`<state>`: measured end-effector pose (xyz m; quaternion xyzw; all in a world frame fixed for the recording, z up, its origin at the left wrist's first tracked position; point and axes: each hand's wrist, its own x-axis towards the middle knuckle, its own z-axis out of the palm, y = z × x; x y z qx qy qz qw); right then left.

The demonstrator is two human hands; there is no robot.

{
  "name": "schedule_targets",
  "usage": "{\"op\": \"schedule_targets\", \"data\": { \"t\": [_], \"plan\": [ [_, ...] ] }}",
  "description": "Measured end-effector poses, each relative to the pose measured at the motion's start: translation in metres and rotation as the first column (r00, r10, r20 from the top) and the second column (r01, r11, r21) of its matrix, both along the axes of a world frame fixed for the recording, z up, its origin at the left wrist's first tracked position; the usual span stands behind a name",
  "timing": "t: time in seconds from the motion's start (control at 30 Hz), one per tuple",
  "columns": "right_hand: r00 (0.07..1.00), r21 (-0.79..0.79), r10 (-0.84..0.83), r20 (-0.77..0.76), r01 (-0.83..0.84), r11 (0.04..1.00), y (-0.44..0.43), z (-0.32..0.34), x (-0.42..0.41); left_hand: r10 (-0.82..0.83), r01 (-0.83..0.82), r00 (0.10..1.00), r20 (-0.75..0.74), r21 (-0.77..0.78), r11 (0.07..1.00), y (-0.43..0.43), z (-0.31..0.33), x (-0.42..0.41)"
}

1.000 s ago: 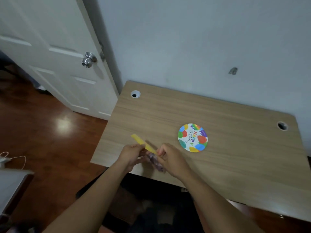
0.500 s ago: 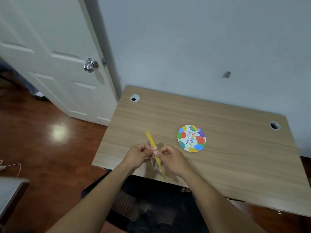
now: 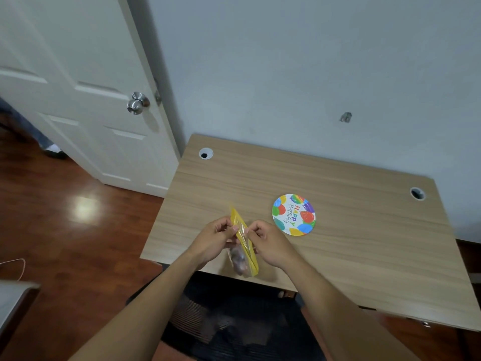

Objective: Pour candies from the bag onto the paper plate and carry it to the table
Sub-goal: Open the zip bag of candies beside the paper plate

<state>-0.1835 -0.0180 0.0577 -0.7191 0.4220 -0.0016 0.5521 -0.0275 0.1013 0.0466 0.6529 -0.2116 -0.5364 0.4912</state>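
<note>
Two hands on the bag [image 3: 243, 246], held just above the table's [image 3: 364, 256] near edge. Left hand [image 3: 213, 239] and right hand [image 3: 268, 243] each pinch one side of the yellow zip strip, fingers clamped on it, mouth edge-on to camera; can't tell if the seal is parted. Dark candies [image 3: 238, 259] sit in the clear lower part. Plate [image 3: 293, 214] lies flat and bare just right of the hands. Step looks like opening the bag. Next move likely needs the mouth pulled wide, bag shifted over the plate and tipped slowly so nothing rolls off.
</note>
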Motion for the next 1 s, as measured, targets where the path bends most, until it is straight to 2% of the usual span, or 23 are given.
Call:
{"op": "schedule_targets", "data": {
  "t": [0.17,0.33,0.43,0.5,0.6,0.7,0.8,0.9,1.0],
  "plan": [
    [0.999,-0.061,0.005,-0.034,-0.007,0.998,-0.005,0.001,0.005,0.027,-0.026,0.999,-0.036,0.025,0.999,-0.005,0.002,-0.002],
    [0.99,-0.051,-0.136,-0.028,0.134,0.99,-0.019,-0.008,0.0,0.041,-0.034,0.992,-0.116,0.058,0.998,-0.005,-0.002,-0.001],
    [0.997,-0.091,-0.064,-0.043,0.059,0.994,-0.02,-0.001,0.001,0.051,-0.041,0.992,-0.115,0.084,0.996,-0.008,0.006,0.002],
    [0.998,-0.142,-0.014,-0.06,0.006,0.99,-0.02,0.003,0.002,0.058,-0.053,0.998,-0.04,0.104,0.993,-0.01,0.011,0.004],
    [0.994,-0.194,0.017,-0.107,-0.037,0.98,-0.024,0.004,0.001,0.035,-0.058,0.985,0.17,0.13,0.99,-0.011,0.01,0.007],
    [0.974,-0.186,0.09,-0.209,-0.13,0.974,-0.034,0.002,-0.003,-0.002,-0.07,0.918,0.396,0.168,0.983,-0.007,0.01,0.016],
    [0.943,-0.186,0.131,-0.307,-0.195,0.963,-0.046,0.003,-0.012,-0.075,-0.061,0.833,0.548,0.225,0.972,-0.001,0.014,0.034],
    [0.938,-0.194,0.109,-0.328,-0.179,0.965,-0.056,0.008,-0.014,-0.219,-0.008,0.758,0.614,0.345,0.939,0.0,0.021,0.046],
    [0.936,-0.236,0.138,-0.325,-0.221,0.946,-0.059,0.012,-0.007,-0.368,0.081,0.725,0.582,0.459,0.885,-0.002,0.023,0.049]
  ]
}}
